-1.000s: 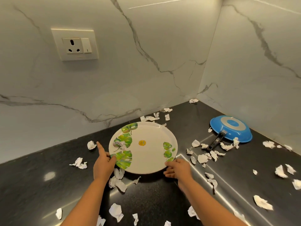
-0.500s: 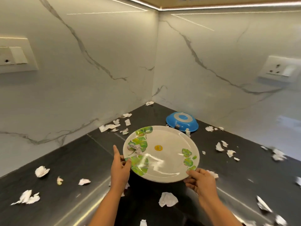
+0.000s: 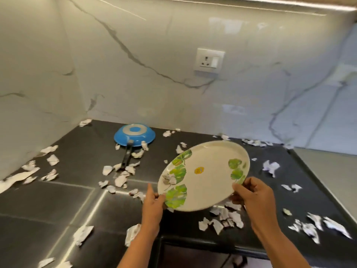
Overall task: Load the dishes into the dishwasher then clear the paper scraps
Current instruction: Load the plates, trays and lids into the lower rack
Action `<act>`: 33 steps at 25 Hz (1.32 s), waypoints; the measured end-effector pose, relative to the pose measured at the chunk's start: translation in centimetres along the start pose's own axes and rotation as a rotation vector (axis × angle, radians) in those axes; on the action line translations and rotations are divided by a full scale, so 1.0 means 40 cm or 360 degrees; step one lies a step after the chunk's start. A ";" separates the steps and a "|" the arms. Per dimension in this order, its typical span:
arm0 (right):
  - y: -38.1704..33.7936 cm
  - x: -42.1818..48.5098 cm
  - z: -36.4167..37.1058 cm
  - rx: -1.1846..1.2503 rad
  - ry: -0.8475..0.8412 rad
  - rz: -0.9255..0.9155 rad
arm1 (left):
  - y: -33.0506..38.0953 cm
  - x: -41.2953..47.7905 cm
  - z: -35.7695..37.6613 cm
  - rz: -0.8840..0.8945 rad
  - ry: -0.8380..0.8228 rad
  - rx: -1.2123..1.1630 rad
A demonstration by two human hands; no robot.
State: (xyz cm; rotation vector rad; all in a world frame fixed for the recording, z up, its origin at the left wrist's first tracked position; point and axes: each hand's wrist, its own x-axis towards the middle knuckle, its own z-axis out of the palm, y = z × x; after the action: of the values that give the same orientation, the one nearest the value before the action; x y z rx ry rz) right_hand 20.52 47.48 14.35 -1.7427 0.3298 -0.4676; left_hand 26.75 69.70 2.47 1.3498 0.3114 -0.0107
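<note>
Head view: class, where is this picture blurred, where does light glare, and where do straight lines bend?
In the head view, the scraps at lower right smear with motion blur, while the plate is fairly sharp; a light strip glares along the top and streaks the counter; the wide lens bends the wall corner.

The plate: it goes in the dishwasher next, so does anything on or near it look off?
A paper scrap lies on the plate beside the left leaf print, and the plate is tilted between the left hand and right hand, so it may slide off. The blue pan sits upside down among scattered scraps.
</note>
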 end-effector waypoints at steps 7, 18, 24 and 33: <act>-0.052 -0.024 -0.151 -0.0583 0.0080 -0.0497 | 0.012 -0.083 0.212 -0.0511 -0.0481 -0.0299; -0.034 -0.034 -0.450 -0.0460 0.0255 -0.0518 | 0.023 -0.199 0.427 -0.0747 -0.0599 -0.0770; 0.034 -0.086 -0.694 -0.0312 0.0376 -0.0353 | -0.018 -0.302 0.615 -0.0618 -0.0641 -0.0520; 0.136 -0.271 -1.116 -0.0198 0.0830 -0.0002 | -0.098 -0.559 0.911 -0.0560 -0.0888 -0.0365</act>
State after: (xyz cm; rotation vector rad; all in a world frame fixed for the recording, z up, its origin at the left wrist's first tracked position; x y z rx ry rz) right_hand -10.21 12.91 15.59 -1.7212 0.7395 -0.9203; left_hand 12.40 30.03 10.51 1.0010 0.0686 -0.6173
